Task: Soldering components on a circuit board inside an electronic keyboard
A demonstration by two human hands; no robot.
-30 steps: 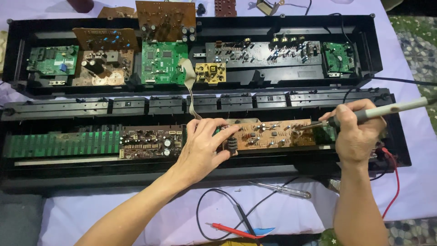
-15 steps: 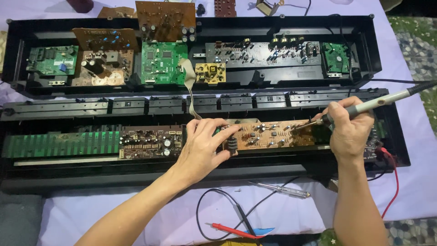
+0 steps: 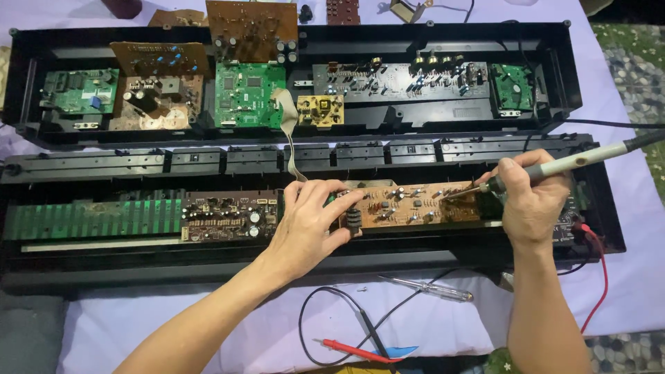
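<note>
My left hand rests on the left end of a brown circuit board set in the near half of a long black opened casing, its fingers pressing the board's edge. My right hand grips a soldering iron with a pale handle like a pen. The iron's metal tip touches the board's right part. A darker brown board and a green strip board lie to the left in the same casing half.
The far casing half holds several green and brown boards. On the purple cloth in front lie a clear-handled screwdriver, a red probe and black cable. A red wire runs at the right.
My right hand has shifted left and slightly up along the board with the soldering iron. The left hand has stayed where it was on the board's left end.
</note>
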